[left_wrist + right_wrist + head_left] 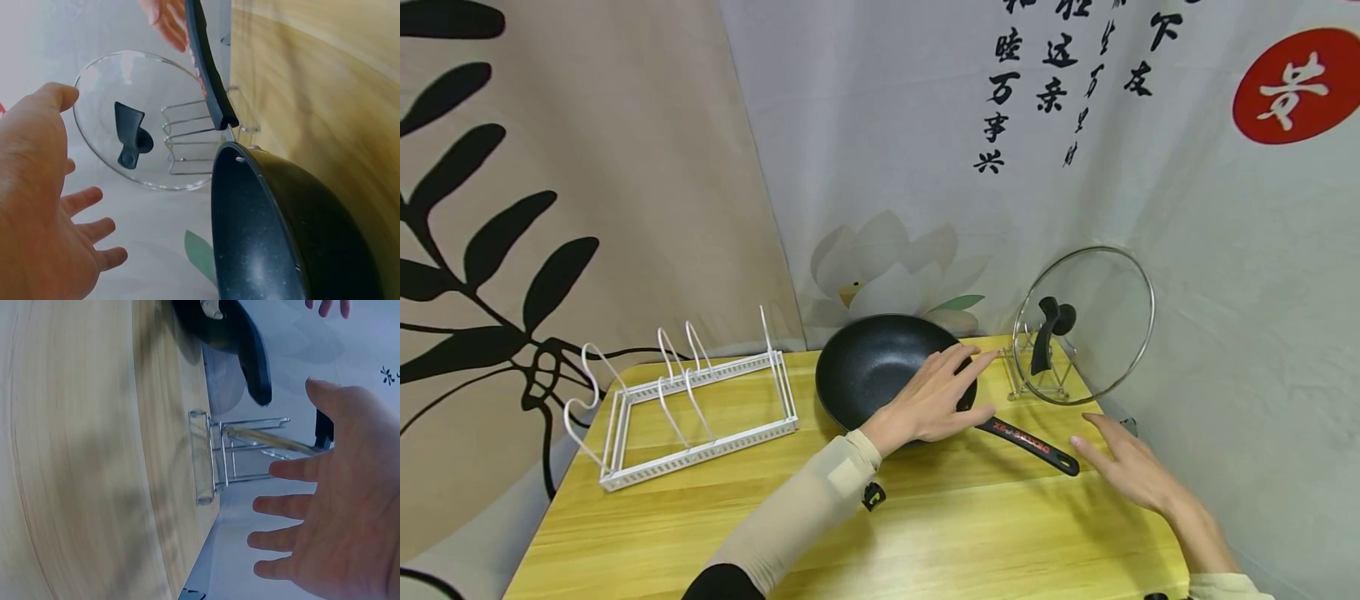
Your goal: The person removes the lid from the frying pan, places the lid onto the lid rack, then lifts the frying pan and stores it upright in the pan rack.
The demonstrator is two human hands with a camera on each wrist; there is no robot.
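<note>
- Left hand (928, 398), fingers spread and empty, hovers over the black wok (872, 367) on the counter (1000, 533).
- Right hand (1138, 473), likewise spread, hangs near the glass lid (1101, 325) standing in its wire rack (224, 453).
- A bumped handle (1030, 442) could swing the wok; a nudged lid could topple its rack.

The head camera looks forward and down over the near side of the table (970, 533), set back enough to take in the wall (880, 125) too. The left wrist's peers past the left hand (50, 200), close beside the pan (253, 237), toward the lid (132, 128), its picture tipped sideways. The right wrist's, tipped as well, looks low along the table past the right hand (350, 500), catching the lid nearly edge-on. All three views share lid and handle (210, 72).
</note>
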